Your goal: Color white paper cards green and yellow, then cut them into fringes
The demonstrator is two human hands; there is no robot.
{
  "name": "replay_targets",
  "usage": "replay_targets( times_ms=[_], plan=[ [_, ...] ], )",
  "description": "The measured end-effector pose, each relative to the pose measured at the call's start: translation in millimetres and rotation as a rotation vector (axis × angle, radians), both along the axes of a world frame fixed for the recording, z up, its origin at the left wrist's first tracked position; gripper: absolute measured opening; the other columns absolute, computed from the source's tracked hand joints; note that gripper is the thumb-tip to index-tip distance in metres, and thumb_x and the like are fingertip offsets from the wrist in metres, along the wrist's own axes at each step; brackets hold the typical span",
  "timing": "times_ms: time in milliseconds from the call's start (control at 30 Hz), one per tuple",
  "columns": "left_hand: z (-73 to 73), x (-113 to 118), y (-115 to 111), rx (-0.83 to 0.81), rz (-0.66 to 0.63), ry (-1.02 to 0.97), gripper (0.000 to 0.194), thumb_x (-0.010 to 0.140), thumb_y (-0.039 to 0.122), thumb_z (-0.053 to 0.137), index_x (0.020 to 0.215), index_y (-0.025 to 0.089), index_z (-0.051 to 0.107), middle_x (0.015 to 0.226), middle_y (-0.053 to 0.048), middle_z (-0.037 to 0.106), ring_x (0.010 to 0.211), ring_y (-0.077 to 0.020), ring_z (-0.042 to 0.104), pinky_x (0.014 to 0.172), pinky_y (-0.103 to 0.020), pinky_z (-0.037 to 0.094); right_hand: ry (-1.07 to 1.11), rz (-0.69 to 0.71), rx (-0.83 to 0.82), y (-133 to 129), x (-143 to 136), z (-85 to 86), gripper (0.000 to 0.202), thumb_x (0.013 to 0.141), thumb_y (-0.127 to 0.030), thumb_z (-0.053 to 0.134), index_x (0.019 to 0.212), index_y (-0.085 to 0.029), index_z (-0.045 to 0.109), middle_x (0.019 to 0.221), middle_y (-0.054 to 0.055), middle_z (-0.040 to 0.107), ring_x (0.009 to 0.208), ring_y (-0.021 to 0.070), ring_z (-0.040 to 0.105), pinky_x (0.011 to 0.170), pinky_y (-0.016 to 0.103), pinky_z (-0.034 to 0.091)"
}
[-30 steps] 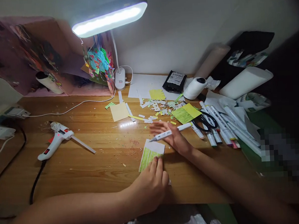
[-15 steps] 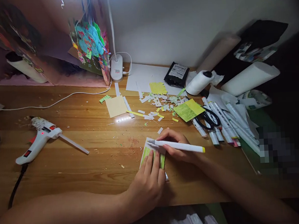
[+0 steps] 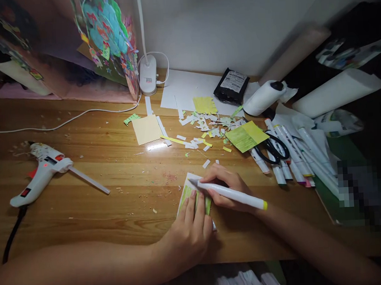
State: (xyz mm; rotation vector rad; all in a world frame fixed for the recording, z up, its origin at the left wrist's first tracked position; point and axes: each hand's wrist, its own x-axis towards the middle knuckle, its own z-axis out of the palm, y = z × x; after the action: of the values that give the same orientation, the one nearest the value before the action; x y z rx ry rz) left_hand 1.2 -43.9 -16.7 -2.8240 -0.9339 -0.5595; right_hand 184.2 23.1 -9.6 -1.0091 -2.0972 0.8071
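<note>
A small white paper [image 3: 184, 193], partly coloured yellow-green, lies on the wooden desk in front of me. My left hand [image 3: 190, 232] presses on it with fingers stretched out; its lower part is hidden under the palm. In my right hand [image 3: 229, 185] is a white marker [image 3: 233, 193] with a yellow end, held like a pen. The marker's nib is at the white upper part of the paper, though I cannot tell whether it touches. Further right, a two-tone green and yellow paper square [image 3: 247, 136] rests partly over black-handled scissors [image 3: 275, 146].
Paper scraps [image 3: 213, 123] are scattered beyond my hands, near a cream square [image 3: 147, 130] and a notched yellow piece [image 3: 205, 104]. On the left lies a corded glue gun [image 3: 40, 173]. Several markers [image 3: 291, 152] and a white roll [image 3: 263, 98] are at the right. A power strip [image 3: 148, 75] stands behind.
The view has shifted slightly, so the surroundings appear moved. My right hand has tilted the marker a little more steeply across the paper. My left hand stays pressed on the paper.
</note>
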Motion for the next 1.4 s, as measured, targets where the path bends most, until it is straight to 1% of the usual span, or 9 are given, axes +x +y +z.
replay_targets(
  times_ms=[67,167,267,633,800,867,967,1067,1400],
  plan=[
    [-0.3,0.2,0.2,-0.001,0.003,0.009,0.024,0.089,0.031,0.044,0.083,0.008,0.052,0.121,-0.027,0.055,0.115,-0.0371,0.052,0.093,-0.043,0.045,-0.013,-0.022,0.002,0.2,0.6,0.6,0.016,0.072,-0.016,0.055,0.088,-0.019,0.058,0.069,0.002,0.055,0.063,0.0162,0.048,0.057,0.028,0.038],
    [-0.4,0.8,0.1,0.008,0.011,0.013,0.027,0.09,0.032,0.042,0.084,0.008,0.053,0.12,-0.027,0.056,0.114,-0.0367,0.052,0.093,-0.043,0.045,-0.005,0.016,0.001,0.4,1.5,0.8,0.016,0.072,-0.016,0.055,0.087,-0.019,0.057,0.069,0.002,0.055,0.063,0.016,0.048,0.058,0.028,0.038],
    [-0.2,0.8,-0.3,0.009,0.004,0.021,0.026,0.089,0.033,0.045,0.083,0.008,0.052,0.121,-0.027,0.055,0.115,-0.0364,0.052,0.094,-0.043,0.044,-0.015,-0.044,-0.02,0.6,1.3,0.8,0.015,0.074,-0.017,0.054,0.089,-0.018,0.057,0.071,0.003,0.055,0.065,0.0165,0.049,0.059,0.029,0.039],
    [-0.7,-0.1,-1.2,0.02,0.003,0.041,0.025,0.087,0.033,0.048,0.083,0.009,0.052,0.123,-0.027,0.054,0.116,-0.037,0.05,0.096,-0.044,0.042,-0.006,-0.066,-0.069,1.7,0.1,3.9,0.014,0.075,-0.019,0.053,0.089,-0.018,0.058,0.072,0.003,0.055,0.067,0.0167,0.049,0.059,0.029,0.04],
    [0.6,-0.1,-1.1,0.036,-0.001,0.05,0.025,0.089,0.03,0.044,0.086,0.007,0.053,0.122,-0.027,0.055,0.116,-0.0355,0.052,0.099,-0.045,0.038,0.007,-0.017,-0.071,1.1,2.0,1.9,0.016,0.074,-0.018,0.056,0.09,-0.019,0.058,0.072,0.003,0.054,0.067,0.0163,0.049,0.059,0.028,0.04],
    [1.5,-0.2,-0.7,0.036,0.001,0.05,0.025,0.089,0.03,0.044,0.086,0.007,0.053,0.121,-0.027,0.055,0.115,-0.0354,0.053,0.098,-0.045,0.039,0.007,-0.018,-0.064,1.0,1.9,1.2,0.016,0.074,-0.017,0.056,0.09,-0.019,0.058,0.072,0.003,0.054,0.066,0.0162,0.048,0.059,0.028,0.04],
    [2.2,-0.4,-0.5,0.031,-0.001,0.049,0.023,0.089,0.027,0.042,0.086,0.007,0.053,0.119,-0.027,0.056,0.114,-0.036,0.053,0.095,-0.044,0.041,0.01,0.042,-0.058,0.7,1.3,0.8,0.016,0.073,-0.016,0.056,0.089,-0.019,0.058,0.07,0.002,0.055,0.065,0.0156,0.048,0.058,0.028,0.04],
    [1.5,-0.6,-0.9,0.021,-0.003,0.055,0.022,0.089,0.025,0.041,0.088,0.007,0.053,0.119,-0.027,0.056,0.114,-0.0364,0.053,0.093,-0.043,0.043,0.006,0.035,-0.052,0.1,1.0,0.4,0.016,0.073,-0.016,0.056,0.089,-0.019,0.058,0.071,0.002,0.055,0.065,0.0158,0.049,0.059,0.028,0.041],
    [0.1,0.2,-1.5,0.015,0.002,0.051,0.023,0.088,0.029,0.045,0.089,0.007,0.053,0.116,-0.026,0.058,0.111,-0.0346,0.056,0.093,-0.043,0.043,0.014,0.086,-0.031,0.1,-0.2,0.3,0.016,0.073,-0.016,0.056,0.089,-0.019,0.059,0.069,0.002,0.056,0.064,0.0164,0.049,0.059,0.028,0.04]
  ],
)
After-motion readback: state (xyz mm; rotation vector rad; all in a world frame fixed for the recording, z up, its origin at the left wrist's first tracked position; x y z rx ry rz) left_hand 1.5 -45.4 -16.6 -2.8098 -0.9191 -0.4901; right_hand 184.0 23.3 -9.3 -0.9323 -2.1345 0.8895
